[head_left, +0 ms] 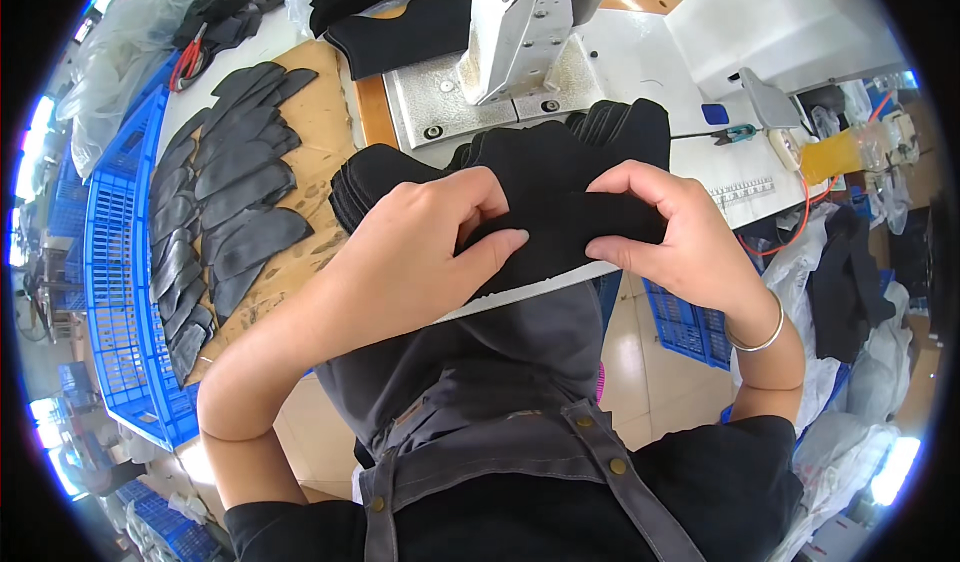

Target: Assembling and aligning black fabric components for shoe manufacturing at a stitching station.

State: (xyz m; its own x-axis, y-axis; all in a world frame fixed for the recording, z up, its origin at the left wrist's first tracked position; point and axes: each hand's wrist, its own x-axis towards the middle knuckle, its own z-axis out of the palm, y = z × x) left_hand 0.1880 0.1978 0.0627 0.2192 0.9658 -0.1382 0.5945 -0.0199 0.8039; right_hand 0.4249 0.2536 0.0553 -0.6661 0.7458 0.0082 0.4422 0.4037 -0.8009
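Observation:
A black fabric piece (560,224) is stretched between my two hands at the near edge of the white table. My left hand (415,237) pinches its left part between thumb and curled fingers. On the other side, my right hand (690,237) grips the right part, with the thumb below and the fingers over the top. Right behind it lies a stack of black fabric pieces (640,140) with wavy edges, layered in front of the sewing machine (525,47). My fingers partly cover the held piece, so its full outline is hidden.
On the left, overlapping black leaf-shaped pieces (245,177) lie on a brown board (325,122) beside a blue crate (112,292). Red-handled scissors (187,62) are farther back. Thread snips (738,134) and a ruler (742,192) lie at right, above another blue crate (690,330).

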